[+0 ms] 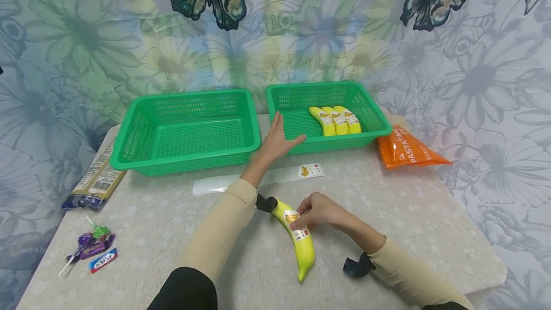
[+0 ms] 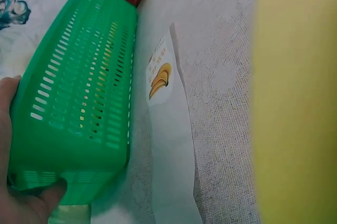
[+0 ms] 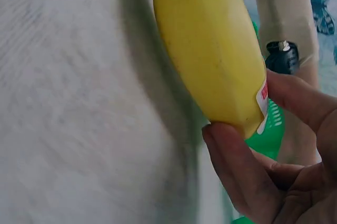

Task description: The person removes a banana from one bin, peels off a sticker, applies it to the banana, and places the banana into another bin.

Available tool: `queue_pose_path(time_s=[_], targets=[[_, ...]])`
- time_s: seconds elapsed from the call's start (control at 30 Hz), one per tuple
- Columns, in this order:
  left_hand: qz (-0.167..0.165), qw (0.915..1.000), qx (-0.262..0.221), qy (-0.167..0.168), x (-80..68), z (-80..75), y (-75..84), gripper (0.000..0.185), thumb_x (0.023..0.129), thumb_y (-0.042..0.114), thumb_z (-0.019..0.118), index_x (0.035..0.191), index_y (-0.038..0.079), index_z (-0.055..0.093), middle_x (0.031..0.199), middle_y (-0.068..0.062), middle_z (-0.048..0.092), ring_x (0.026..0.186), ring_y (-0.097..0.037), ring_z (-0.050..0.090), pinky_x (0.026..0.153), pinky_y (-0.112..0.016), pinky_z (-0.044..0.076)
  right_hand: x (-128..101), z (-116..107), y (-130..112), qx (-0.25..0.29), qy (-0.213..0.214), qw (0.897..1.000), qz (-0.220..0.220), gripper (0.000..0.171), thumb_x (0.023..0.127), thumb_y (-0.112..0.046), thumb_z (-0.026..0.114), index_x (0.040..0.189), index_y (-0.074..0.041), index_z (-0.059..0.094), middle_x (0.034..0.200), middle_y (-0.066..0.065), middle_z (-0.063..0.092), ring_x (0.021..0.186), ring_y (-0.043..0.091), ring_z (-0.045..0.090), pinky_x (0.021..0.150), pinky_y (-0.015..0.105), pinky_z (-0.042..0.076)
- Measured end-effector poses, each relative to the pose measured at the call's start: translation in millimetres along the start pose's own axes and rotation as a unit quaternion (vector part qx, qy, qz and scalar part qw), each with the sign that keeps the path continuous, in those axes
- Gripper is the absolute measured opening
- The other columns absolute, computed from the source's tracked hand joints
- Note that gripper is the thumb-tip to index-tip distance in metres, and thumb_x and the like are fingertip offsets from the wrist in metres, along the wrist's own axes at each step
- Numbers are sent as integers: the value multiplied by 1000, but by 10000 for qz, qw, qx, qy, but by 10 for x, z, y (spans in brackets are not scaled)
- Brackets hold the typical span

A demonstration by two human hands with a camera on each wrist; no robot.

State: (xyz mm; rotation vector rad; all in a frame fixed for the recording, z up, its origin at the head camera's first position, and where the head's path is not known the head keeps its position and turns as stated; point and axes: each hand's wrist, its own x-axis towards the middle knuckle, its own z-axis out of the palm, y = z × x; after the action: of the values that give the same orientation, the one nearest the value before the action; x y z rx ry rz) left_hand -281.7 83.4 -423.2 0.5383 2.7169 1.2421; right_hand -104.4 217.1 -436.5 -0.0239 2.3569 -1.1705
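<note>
A yellow banana (image 1: 301,243) with a sticker lies on the table near me; it shows close up in the right wrist view (image 3: 210,50) and as a yellow blur in the left wrist view (image 2: 295,98). My right hand (image 1: 316,212) pinches its sticker end between thumb and fingers (image 3: 237,166). My left hand (image 1: 277,140) reaches out to the near left corner of the right green basket (image 1: 340,145), fingers straight along its wall and thumb on the front rim (image 2: 47,197). Three stickered bananas (image 1: 337,119) lie side by side in that basket.
An empty green basket (image 1: 185,154) stands to the left. A white backing strip with a banana sticker (image 1: 267,178) lies in front of the baskets. An orange packet (image 1: 404,149) is at the right, a dark packet (image 1: 96,181) and sweets (image 1: 90,248) at the left edge.
</note>
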Motion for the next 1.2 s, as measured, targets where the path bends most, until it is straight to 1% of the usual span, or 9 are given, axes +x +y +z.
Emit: queue_pose_path(time_s=[0.13,0.27,0.4,0.5,0.67,0.8,1.0,1.1,1.2], targets=[[-14,9997,-221,109,-18,-10,-17,112,85,59,64,156,5,-4,165,-3,-15,152,-32,12,119,-53,27,-147,-234,-192,-412,-448,9980,-168,29,71,-28,87,87,-7,74,76,1,71,64,13,65,61,30,57],[-36,9995,-307,78,-22,39,-24,116,84,60,66,156,5,-7,165,-2,-18,151,-33,12,118,-52,28,-278,-600,-364,-847,-632,9938,-343,29,70,-29,86,87,-9,75,74,2,70,64,14,65,62,30,58],[-18,9992,-370,149,-31,71,-33,117,83,57,69,156,4,-7,165,-4,-16,150,-35,16,117,-51,31,-306,-1101,-659,-1185,-486,9908,-432,38,72,-34,85,98,-8,74,81,5,72,71,17,67,68,33,59],[42,9990,-403,180,-40,60,-38,119,82,54,71,155,2,-6,165,-6,-16,149,-39,20,115,-51,34,-198,-1538,-972,-1263,-155,9908,-466,49,76,-35,83,111,-3,71,96,10,73,77,19,70,74,35,60],[50,9986,-498,153,-37,32,-40,121,81,60,69,155,3,-7,165,-5,-17,149,-37,18,116,-50,32,301,-2199,-1387,-1365,437,9890,-367,64,79,-37,81,125,3,62,116,18,68,81,17,71,84,38,60],[34,9981,-585,214,-34,14,-54,118,82,59,68,156,4,-5,165,-3,-15,150,-35,18,117,-48,33,860,-2516,-1405,-1579,613,9853,-221,68,80,-41,79,129,2,59,118,17,68,81,15,72,88,38,58],[-43,9979,-600,240,-34,1,-88,117,82,59,69,156,5,-4,165,0,-15,149,-34,21,116,-49,34,1645,-2558,-1037,-1668,646,9838,86,60,82,-39,78,123,2,64,112,18,71,87,20,73,87,39,58],[-63,9980,-593,198,-33,7,-91,118,82,59,69,156,7,-6,165,1,-15,150,-33,21,116,-50,34,1887,-2484,-877,-1659,586,9839,305,53,83,-36,77,120,1,67,121,21,67,94,25,71,92,43,56],[-53,9981,-586,200,-39,25,-80,118,81,58,70,156,8,-6,165,1,-15,149,-32,22,115,-49,36,2025,-2407,-776,-1773,557,9814,484,50,84,-33,77,117,3,67,120,23,66,90,24,71,93,44,55]])
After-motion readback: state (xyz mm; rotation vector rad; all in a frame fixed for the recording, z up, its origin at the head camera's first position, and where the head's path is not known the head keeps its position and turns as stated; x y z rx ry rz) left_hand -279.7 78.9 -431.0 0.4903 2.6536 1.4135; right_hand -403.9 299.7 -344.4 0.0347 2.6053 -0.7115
